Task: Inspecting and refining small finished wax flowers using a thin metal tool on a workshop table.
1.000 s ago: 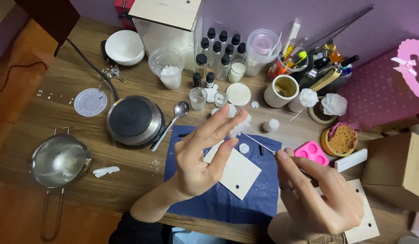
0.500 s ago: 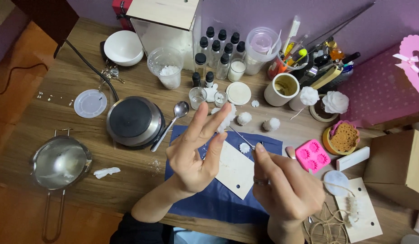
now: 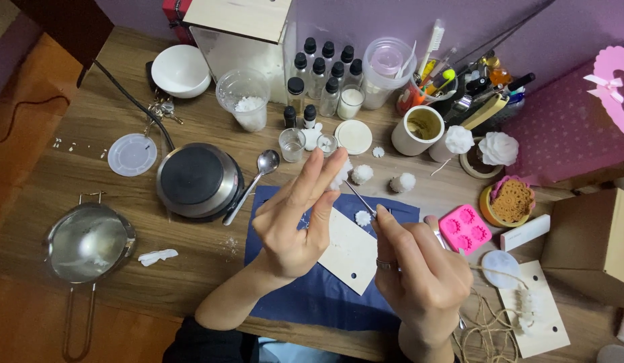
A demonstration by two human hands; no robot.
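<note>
- Thin metal pick [image 3: 360, 199]: centre of the frame, running up-left from your right hand [image 3: 419, 275] toward the fingertips of your left hand [image 3: 295, 222]. Judged light, stiff and slippery; hold it low on the shaft, as you do.
- Right hand: fingers pressed together in a pinch on the pick's lower end.
- Left hand: raised palm-up, fingers [image 3: 322, 176] straight and close together; whether they hold a wax scrap cannot be told.
- Small white wax flower [image 3: 363, 218]: lies on the cream card tag [image 3: 349, 252], just below the pick. Judged light, brittle and easily crushed; lift it by the edges.
- Dark blue cloth mat [image 3: 312, 296]: under the card, lower centre of the wooden table [image 3: 211, 269].
- Pink silicone flower mould [image 3: 465, 228]: right of centre.
- Steel spoon [image 3: 255, 181]: left of centre, beside the round black-topped warmer [image 3: 198, 180].
</note>
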